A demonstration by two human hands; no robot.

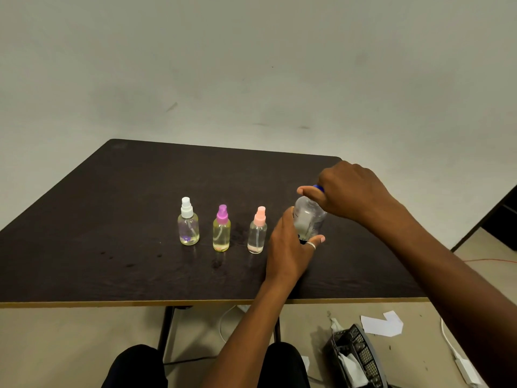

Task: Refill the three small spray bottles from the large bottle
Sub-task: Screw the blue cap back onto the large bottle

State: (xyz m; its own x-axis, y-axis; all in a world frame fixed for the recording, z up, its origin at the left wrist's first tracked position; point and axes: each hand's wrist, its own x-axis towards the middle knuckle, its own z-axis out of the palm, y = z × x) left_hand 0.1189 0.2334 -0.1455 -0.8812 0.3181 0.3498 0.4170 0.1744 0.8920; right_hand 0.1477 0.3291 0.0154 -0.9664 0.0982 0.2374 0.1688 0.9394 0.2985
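Observation:
Three small spray bottles stand in a row on the dark table (112, 219): one with a white cap (188, 222), one with a purple cap (221, 228), one with a pink cap (257, 231). Each holds clear or yellowish liquid. To their right stands the large clear bottle (307, 217), upright. My left hand (291, 245) wraps around its body. My right hand (347, 191) grips its blue cap (319, 187) from above, hiding most of it.
Dark wet spots lie on the table in front of the small bottles. On the floor at the lower right are a black mesh basket (358, 357), white paper (383, 323) and a white cable (456, 354). My knees show below the table's front edge.

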